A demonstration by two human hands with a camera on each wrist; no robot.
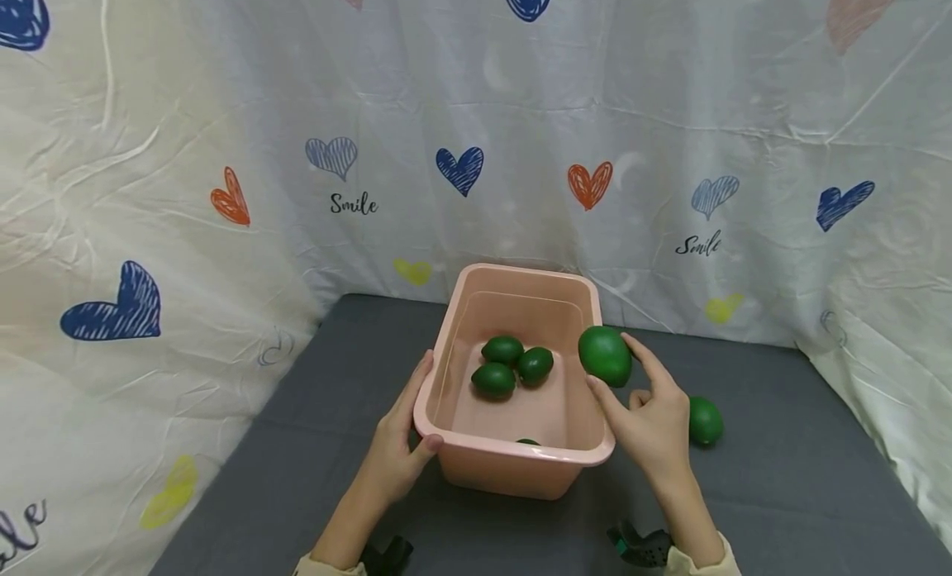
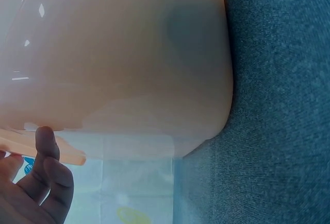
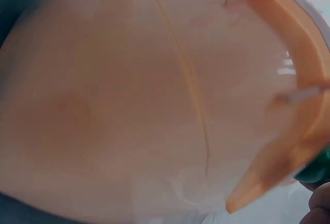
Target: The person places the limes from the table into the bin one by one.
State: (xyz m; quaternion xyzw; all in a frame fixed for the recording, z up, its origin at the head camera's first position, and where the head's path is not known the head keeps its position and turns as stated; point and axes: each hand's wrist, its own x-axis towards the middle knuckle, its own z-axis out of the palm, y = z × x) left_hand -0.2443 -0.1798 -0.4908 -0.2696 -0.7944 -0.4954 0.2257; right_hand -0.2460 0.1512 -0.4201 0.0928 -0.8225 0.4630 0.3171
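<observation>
A pink plastic tub [image 1: 513, 468] stands on the grey table, with several dark green fruits [image 1: 493, 380] inside it. My left hand [image 1: 394, 452] grips its left rim near the front corner, thumb over the edge; the left wrist view has this hand [image 2: 44, 188] at the rim beside the tub's wall [image 2: 118, 64]. My right hand [image 1: 654, 419] pinches a brighter green fruit [image 1: 605, 356] between thumb and fingers above the tub's right rim. Part of that fruit [image 3: 315, 168] and the fingertips show at the edge of the right wrist view, next to the tub wall [image 3: 113, 100].
Another green fruit [image 1: 704, 421] lies on the table [image 1: 788, 477] to the right of my right hand. A white curtain [image 1: 521, 80] printed with hearts hangs behind the table and on both sides. Dark wrist straps [image 1: 643, 547] sit at both wrists.
</observation>
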